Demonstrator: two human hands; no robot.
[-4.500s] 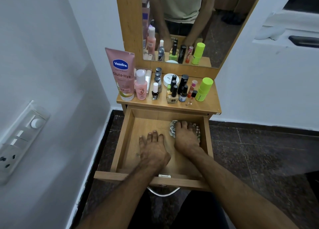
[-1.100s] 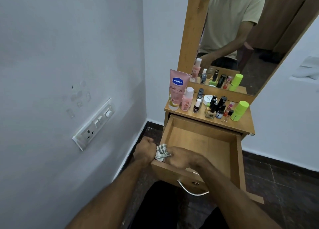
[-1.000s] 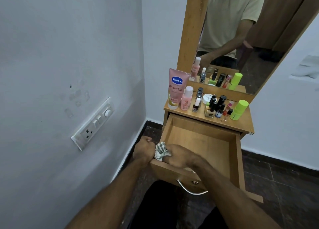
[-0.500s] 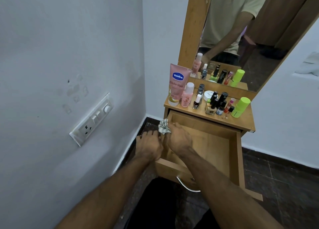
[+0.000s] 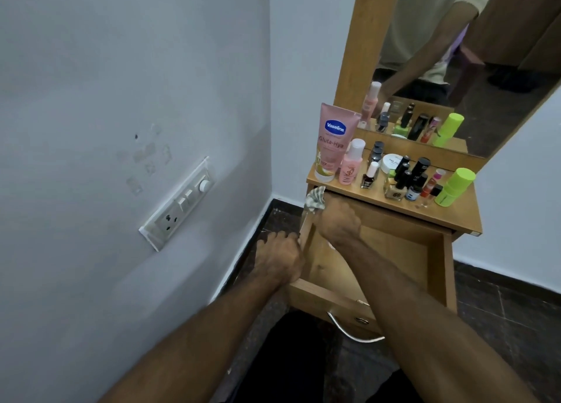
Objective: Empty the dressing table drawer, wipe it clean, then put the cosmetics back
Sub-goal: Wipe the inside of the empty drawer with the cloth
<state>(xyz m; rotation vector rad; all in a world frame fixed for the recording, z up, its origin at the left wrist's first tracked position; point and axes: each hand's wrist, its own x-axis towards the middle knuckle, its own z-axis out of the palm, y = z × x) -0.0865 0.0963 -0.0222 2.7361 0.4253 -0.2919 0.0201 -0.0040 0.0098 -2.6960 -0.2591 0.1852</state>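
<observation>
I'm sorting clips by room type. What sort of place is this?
Most likely a bedroom or dressing corner in a home: a small wooden dressing table with a tall mirror, cosmetics such as a Vaseline tube on top, and a wall switchboard beside it.

Both forearms are bare all the way down, no sleeves, no watch or bands in sight. The left hand (image 5: 277, 258) and right hand (image 5: 340, 222) have no gloves. In the mirror (image 5: 473, 53) you can see a pale greenish short-sleeve shirt (image 5: 425, 17) over dark trousers. Looking straight down, dark trouser fabric fills the gap between the arms.
</observation>
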